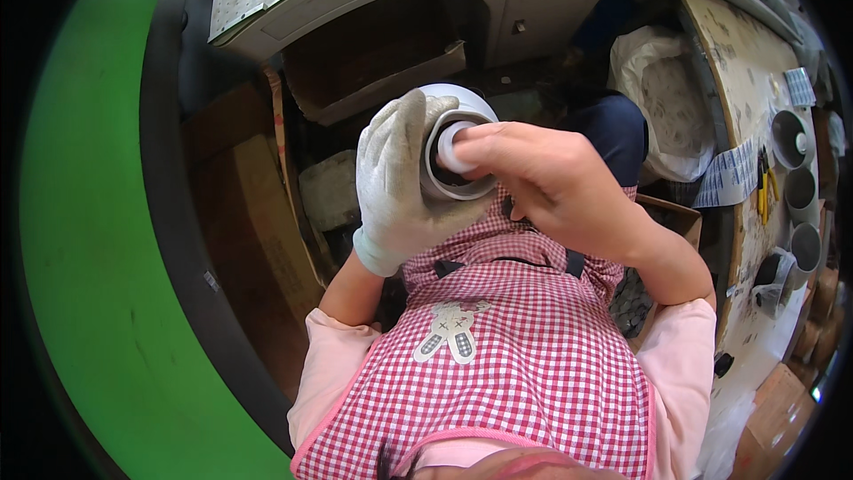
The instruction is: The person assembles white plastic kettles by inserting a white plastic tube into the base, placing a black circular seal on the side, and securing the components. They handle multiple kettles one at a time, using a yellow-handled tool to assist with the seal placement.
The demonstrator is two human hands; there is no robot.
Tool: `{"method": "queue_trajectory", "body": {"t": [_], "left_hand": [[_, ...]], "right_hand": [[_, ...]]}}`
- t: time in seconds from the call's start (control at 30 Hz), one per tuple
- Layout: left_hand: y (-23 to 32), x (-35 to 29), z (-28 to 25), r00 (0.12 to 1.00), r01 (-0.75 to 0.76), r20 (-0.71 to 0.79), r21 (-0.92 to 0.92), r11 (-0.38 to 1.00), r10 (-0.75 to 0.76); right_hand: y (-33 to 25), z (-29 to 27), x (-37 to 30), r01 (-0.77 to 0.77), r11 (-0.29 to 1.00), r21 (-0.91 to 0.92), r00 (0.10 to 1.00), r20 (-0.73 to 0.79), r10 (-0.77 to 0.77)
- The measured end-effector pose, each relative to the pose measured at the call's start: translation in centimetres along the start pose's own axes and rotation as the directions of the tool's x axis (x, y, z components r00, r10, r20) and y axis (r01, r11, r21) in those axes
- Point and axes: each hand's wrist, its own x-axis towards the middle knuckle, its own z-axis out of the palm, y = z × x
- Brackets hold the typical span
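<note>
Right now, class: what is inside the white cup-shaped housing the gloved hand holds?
A small white round part, pressed in by the bare right hand's fingertips. Around it the white housing's interior looks dark; the fingers and shadow hide its bottom. The gloved left hand wraps its outside.

A white cup-shaped fitting (458, 156) is being gripped by the gloved left hand (400, 182) above the checked apron (498, 338), while a small white disc (450, 147) is being pressed into its mouth by the bare right hand (542, 182).
</note>
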Motion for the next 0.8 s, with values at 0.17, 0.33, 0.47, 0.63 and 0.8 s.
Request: {"method": "queue_trajectory", "body": {"t": [0.17, 0.33, 0.47, 0.63, 0.8], "left_hand": [[0.1, 0.1, 0.1, 0.99, -0.137, -0.009, 0.077, 0.988, 0.138], [-0.2, 0.0, 0.5, 0.991, -0.13, 0.018, 0.06, 0.99, 0.129], [0.3, 0.1, 0.8, 0.987, -0.162, 0.021, 0.091, 0.983, 0.161], [1.2, 1.5, 1.4, 0.97, -0.237, 0.09, 0.147, 0.96, 0.226], [-0.2, 3.3, 1.5, 0.986, -0.159, -0.039, 0.051, 0.986, 0.161]], "right_hand": [[0.4, 1.7, -0.4, 0.016, 0.913, -0.407, 0.998, 0.056, 0.007], [0.5, 2.3, 0.2, 0.124, 0.772, -0.623, 0.99, 0.136, -0.049], [0.8, -0.7, 1.2, 0.193, 0.832, -0.519, 0.898, 0.436, 0.064], [0.6, -3.7, 0.6, 0.108, 0.915, -0.39, 0.792, 0.59, 0.157], [0.6, -3.4, 0.0, -0.017, 0.922, -0.386, 0.978, 0.186, 0.096]]}}
